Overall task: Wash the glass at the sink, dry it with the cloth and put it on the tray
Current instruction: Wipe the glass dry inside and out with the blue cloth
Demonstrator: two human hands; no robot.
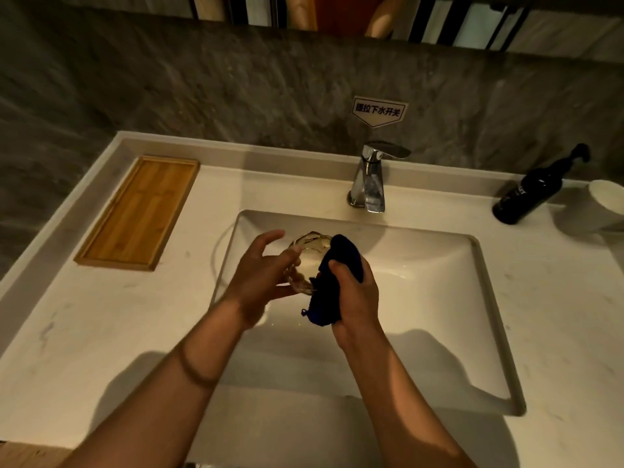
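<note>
A clear glass is held over the left part of the white sink. My left hand grips it from the left side. A dark blue cloth is pressed against the right side of the glass, and my right hand is closed around the cloth. The glass is partly hidden by my fingers and by the cloth. An empty bamboo tray lies on the counter to the left of the sink, apart from both hands.
A chrome faucet stands behind the sink with no water running. A dark pump bottle and a white cup stand at the right of the counter. A grey stone wall with a small sign rises behind.
</note>
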